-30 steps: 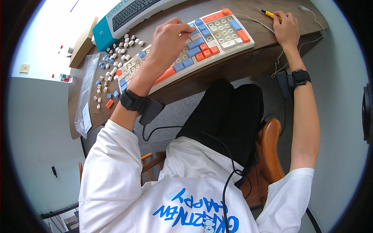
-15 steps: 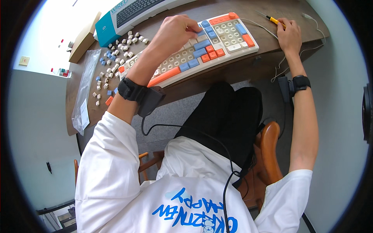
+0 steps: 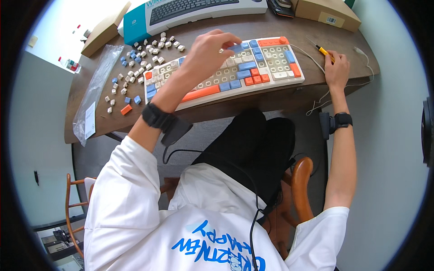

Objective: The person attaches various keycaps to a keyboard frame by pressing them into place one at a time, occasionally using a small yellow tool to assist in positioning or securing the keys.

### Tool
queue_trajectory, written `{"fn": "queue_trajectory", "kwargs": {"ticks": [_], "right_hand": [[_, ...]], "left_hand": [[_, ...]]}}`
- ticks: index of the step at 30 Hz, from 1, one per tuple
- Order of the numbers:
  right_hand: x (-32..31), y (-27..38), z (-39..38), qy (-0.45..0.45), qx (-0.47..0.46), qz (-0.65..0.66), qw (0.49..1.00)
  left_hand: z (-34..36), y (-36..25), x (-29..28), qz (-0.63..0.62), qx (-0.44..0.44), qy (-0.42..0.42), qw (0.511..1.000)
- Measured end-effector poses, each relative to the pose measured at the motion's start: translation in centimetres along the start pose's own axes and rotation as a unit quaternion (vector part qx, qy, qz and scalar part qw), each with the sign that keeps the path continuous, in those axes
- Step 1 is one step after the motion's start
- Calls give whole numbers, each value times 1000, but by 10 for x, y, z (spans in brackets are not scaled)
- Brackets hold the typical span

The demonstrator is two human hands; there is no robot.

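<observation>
A white mechanical keyboard with white, blue and orange keycaps lies on the desk, many of its keys bare. My left hand is over its upper middle, fingers bent and closed at the blue keycaps of the top rows; what they hold is hidden. My right hand rests at the desk's right side, wrapped on a yellow-handled screwdriver with its shaft pointing away from me. A white cable runs from the keyboard past that hand.
Loose keycaps lie scattered left of the keyboard, beside a clear plastic bag. A boxed keyboard, cardboard boxes and dark items stand along the back of the wooden desk. A wooden chair is under me.
The view has shifted, showing more of the desk's back edge. My left hand has moved slightly along the top rows, fingers still bent. My right hand still grips the screwdriver.
</observation>
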State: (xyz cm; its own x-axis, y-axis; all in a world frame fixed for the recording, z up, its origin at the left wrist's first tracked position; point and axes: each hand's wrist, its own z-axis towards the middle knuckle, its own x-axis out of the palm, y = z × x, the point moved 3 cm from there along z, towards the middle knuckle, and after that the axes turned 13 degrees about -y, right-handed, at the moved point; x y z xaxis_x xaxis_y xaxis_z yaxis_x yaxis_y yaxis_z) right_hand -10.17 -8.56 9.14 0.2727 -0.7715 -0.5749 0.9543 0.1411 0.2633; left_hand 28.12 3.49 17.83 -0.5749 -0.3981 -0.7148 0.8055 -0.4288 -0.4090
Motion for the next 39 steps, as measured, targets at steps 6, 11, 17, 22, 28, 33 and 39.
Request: {"fn": "queue_trajectory", "kwargs": {"ticks": [6,11,17,22,28,33,39], "right_hand": [[-23,7,1,-14,4,77,997],[-81,90,6,20,-14,153,988],[-129,201,-22,183,-148,343,909],[-170,290,-65,318,-159,484,799],[-178,317,-88,331,-123,546,760],[-188,316,-100,304,-70,544,779],[-206,311,-110,277,-60,548,787]], "left_hand": [[-40,-9,-58,-44,-10,-77,996],[-78,-8,-83,-103,-78,-86,988],[-118,-8,-99,-216,-173,-75,958],[-154,-22,-98,-415,-289,-47,862],[-171,-23,-103,-538,-367,-27,759],[-180,-28,-109,-539,-358,-28,762],[-187,-49,-122,-484,-259,-71,833]]}}
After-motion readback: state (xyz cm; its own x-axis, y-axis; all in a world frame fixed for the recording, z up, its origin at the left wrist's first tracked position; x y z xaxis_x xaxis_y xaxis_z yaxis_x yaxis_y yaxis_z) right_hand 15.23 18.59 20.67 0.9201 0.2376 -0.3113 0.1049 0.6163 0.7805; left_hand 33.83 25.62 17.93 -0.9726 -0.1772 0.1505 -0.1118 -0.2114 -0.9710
